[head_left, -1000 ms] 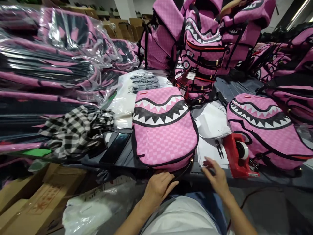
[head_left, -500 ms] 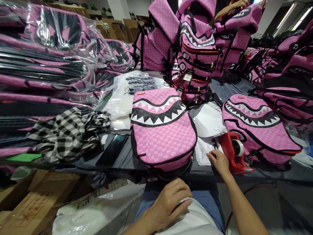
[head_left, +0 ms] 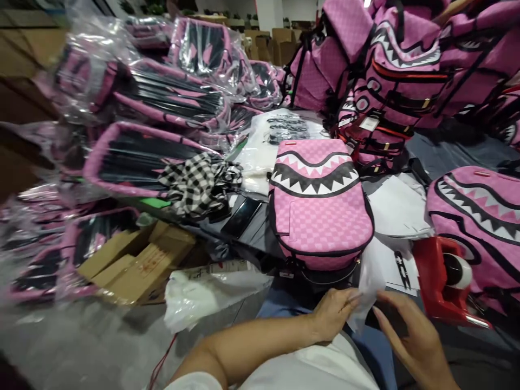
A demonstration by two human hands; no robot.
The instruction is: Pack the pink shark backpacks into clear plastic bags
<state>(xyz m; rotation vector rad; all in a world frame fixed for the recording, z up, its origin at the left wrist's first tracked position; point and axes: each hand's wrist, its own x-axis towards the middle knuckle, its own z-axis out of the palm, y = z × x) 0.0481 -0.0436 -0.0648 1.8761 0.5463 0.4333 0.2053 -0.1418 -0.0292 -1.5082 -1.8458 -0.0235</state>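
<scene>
The grey-covered table (head_left: 436, 149) holds pink backpacks (head_left: 320, 211); black phone (head_left: 242, 216); white papers (head_left: 396, 206); red tape dispenser (head_left: 431, 279).

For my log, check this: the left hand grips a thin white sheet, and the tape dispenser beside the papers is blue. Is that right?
Not quite: the tape dispenser beside the papers is red, as the head view shows. The left hand does grip a thin white sheet.

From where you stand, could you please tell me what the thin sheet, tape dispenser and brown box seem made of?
Thin sheet in the left hand: pale, perhaps paper, though its translucent look and blur leave plastic film possible.
Tape dispenser: likely plastic, from its smooth red body.
Brown box: apparently matte cardboard, by its stiff flaps.
</scene>
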